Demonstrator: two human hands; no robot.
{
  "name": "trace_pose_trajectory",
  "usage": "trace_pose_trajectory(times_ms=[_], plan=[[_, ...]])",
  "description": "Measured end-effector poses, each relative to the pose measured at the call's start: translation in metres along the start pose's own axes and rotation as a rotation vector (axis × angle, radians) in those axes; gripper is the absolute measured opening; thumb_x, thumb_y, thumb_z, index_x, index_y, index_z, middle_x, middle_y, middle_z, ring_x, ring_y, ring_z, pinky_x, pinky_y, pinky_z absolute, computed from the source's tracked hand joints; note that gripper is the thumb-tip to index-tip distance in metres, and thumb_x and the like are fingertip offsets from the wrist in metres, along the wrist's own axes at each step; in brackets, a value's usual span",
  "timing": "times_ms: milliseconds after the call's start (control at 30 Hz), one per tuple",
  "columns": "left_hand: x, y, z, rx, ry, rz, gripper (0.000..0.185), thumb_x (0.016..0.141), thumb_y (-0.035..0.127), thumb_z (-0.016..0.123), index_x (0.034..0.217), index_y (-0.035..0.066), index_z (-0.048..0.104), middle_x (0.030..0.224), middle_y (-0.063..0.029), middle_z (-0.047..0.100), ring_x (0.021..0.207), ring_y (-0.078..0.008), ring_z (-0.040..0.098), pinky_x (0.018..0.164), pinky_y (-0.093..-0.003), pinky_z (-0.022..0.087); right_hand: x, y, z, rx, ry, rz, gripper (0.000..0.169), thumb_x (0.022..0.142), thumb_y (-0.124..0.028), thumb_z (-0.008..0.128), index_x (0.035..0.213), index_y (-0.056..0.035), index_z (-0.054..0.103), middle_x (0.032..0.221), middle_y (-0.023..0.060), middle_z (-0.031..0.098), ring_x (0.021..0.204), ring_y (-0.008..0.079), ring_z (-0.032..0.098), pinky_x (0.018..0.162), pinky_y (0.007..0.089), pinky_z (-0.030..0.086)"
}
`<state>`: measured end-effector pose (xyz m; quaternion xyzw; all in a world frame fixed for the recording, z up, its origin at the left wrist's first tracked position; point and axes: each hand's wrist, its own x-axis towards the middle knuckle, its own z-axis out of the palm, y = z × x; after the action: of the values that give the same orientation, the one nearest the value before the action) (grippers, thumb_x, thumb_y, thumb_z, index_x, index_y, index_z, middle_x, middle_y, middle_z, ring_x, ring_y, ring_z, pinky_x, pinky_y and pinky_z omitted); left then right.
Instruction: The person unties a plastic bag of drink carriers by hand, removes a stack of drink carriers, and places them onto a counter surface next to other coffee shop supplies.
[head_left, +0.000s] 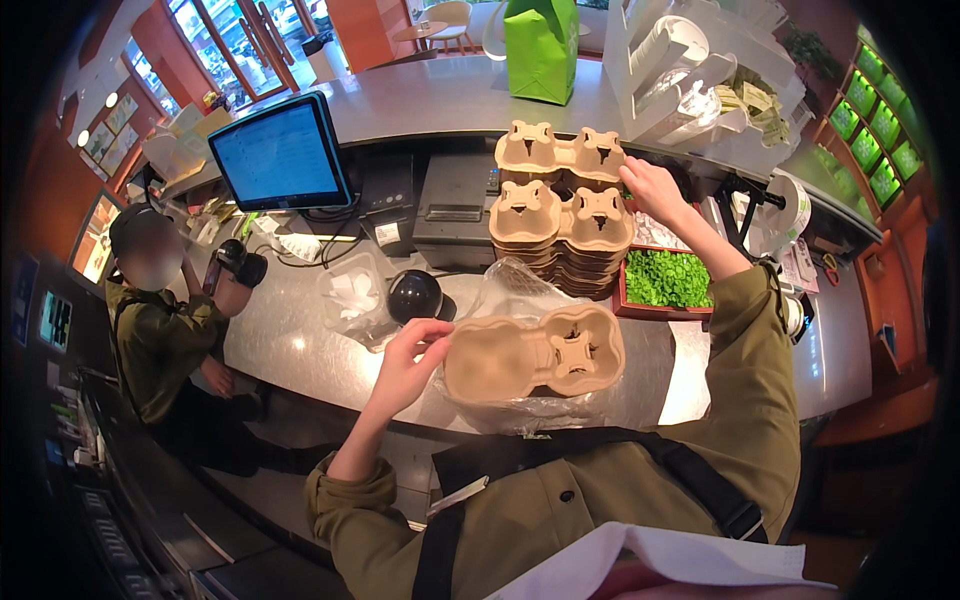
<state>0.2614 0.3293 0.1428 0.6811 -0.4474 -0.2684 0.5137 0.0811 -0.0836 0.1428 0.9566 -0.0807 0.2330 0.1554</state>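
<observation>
Molded-pulp cup carriers (559, 225) stand in tall nested stacks at the back of the steel counter. My right hand (646, 184) touches the right edge of the rear stack; whether its fingers grip a carrier is unclear. Nearer to me, a separate pulp cup carrier (495, 358) lies on clear plastic film (525, 412). My left hand (417, 358) is at that carrier's left edge with fingers bent; whether they pinch the rim cannot be told. A glossy black dome-shaped object (415, 295) sits just beyond my left hand.
A clear container with white pieces (352, 296) is left of the dome. A touchscreen monitor (277, 154) and a printer (454, 206) stand behind. Right of the stacks is a red planter of green leaves (667, 279). A green bag (541, 52) stands on the ledge. A co-worker (161, 322) is at left.
</observation>
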Motion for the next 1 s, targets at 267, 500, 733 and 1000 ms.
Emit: trace_pose_trajectory(times_ms=[267, 500, 733, 1000], plan=[[0.001, -0.012, -0.002, -0.061, -0.024, -0.047, 0.020, 0.084, 0.009, 0.055, 0.101, -0.002, 0.057, 0.097, -0.0076, 0.056, 0.087, -0.0143, 0.057, 0.076, -0.0270, 0.047, 0.000, 0.010, 0.012, 0.064, -0.123, 0.002, 0.023, 0.061, -0.006, 0.063, 0.080, -0.0041, 0.049, 0.085, 0.0108, 0.050, 0.079, 0.0286, 0.053, 0.065, 0.0370, 0.046], [0.000, -0.007, -0.014, -0.237, -0.081, -0.155, 0.020, 0.086, 0.010, 0.055, 0.102, -0.002, 0.059, 0.087, -0.0042, 0.057, 0.071, -0.0093, 0.054, 0.061, -0.0232, 0.046, -0.026, -0.055, -0.080, 0.589, 0.073, 0.218, 0.010, 0.077, 0.002, 0.058, 0.086, -0.0010, 0.055, 0.074, 0.0097, 0.051, 0.066, 0.0246, 0.055, 0.059, 0.0300, 0.044], [0.009, -0.011, -0.014, -0.726, -0.170, -0.499, 0.017, 0.086, 0.011, 0.051, 0.100, 0.001, 0.057, 0.082, 0.0001, 0.056, 0.068, -0.0073, 0.051, 0.061, -0.0213, 0.044, -0.090, -0.122, -0.084, 1.393, -0.644, 0.586, 0.013, 0.087, -0.011, 0.054, 0.095, -0.0001, 0.053, 0.083, 0.0034, 0.058, 0.073, 0.0120, 0.058, 0.062, 0.0253, 0.048], [0.003, 0.003, -0.016, -0.732, -0.186, -0.426, 0.021, 0.087, 0.010, 0.050, 0.105, 0.003, 0.055, 0.095, -0.0010, 0.055, 0.091, -0.0085, 0.052, 0.081, -0.0271, 0.043, -0.095, -0.126, -0.073, 1.655, -0.535, 0.805, 0.013, 0.082, -0.008, 0.058, 0.090, -0.0012, 0.051, 0.074, 0.0041, 0.057, 0.064, 0.0108, 0.055, 0.055, 0.0238, 0.044]])
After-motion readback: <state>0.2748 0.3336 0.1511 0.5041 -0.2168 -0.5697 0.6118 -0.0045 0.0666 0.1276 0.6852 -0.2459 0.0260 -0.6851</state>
